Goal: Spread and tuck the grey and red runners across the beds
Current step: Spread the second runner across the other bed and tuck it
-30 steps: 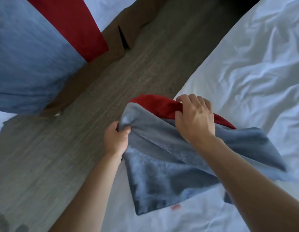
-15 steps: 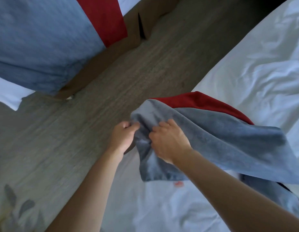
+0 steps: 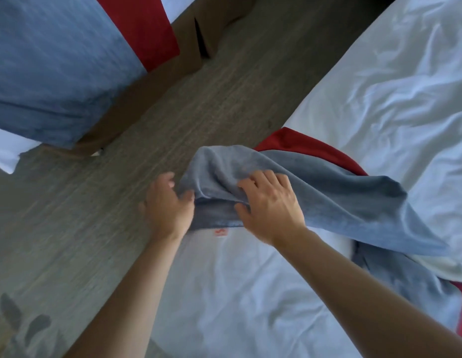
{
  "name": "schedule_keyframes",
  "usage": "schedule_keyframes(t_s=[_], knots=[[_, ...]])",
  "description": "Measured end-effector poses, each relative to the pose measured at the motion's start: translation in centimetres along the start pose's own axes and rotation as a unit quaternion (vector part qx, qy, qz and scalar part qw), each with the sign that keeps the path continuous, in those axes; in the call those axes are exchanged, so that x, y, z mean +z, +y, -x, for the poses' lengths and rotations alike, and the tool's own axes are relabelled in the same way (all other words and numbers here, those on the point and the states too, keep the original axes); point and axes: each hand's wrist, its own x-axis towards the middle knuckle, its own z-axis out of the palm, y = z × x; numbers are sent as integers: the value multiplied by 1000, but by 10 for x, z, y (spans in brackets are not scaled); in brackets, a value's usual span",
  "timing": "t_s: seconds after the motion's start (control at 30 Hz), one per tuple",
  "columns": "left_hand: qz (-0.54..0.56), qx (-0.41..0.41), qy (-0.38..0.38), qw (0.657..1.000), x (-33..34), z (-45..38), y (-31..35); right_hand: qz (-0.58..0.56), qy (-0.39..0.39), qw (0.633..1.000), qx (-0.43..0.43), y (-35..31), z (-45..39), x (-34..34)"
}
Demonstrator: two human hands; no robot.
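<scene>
The runner (image 3: 315,187), bunched at the near bed (image 3: 237,293) edge. Since a second ago the right hand (image 3: 271,205) has shifted from the red band to pinch the grey hem; the left hand (image 3: 167,202), blurred, apparently grips the corner. Spreading can begin.

White-sheeted bed (image 3: 250,301) under a crumpled grey and red runner (image 3: 335,200).

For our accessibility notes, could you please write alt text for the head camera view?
A person's left hand and right hand grip the bunched end of a grey and red fabric bed runner at the edge of a bed with a rumpled white sheet. Across a grey wood-grain floor, a second bed already wears a matching runner.
</scene>
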Motion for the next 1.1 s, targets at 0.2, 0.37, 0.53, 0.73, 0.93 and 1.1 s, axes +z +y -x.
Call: schedule_keyframes(t_s=[0.2,0.37,0.53,0.73,0.93,1.1], knots=[[-6,395,-16,918,49,98,90,14,69,993,96,63,66,-21],[-107,507,-54,854,102,158,129,58,104,972,202,126,137,-37],[-157,510,35,845,126,161,140,39,112,941,317,169,203,-47],[-167,448,83,874,106,154,122,-13,145,915,376,185,245,-42],[-169,405,101,893,109,178,111,-19,136,920,367,216,262,-42],[-85,524,63,845,146,248,161,-6,138,934,330,222,268,-43]])
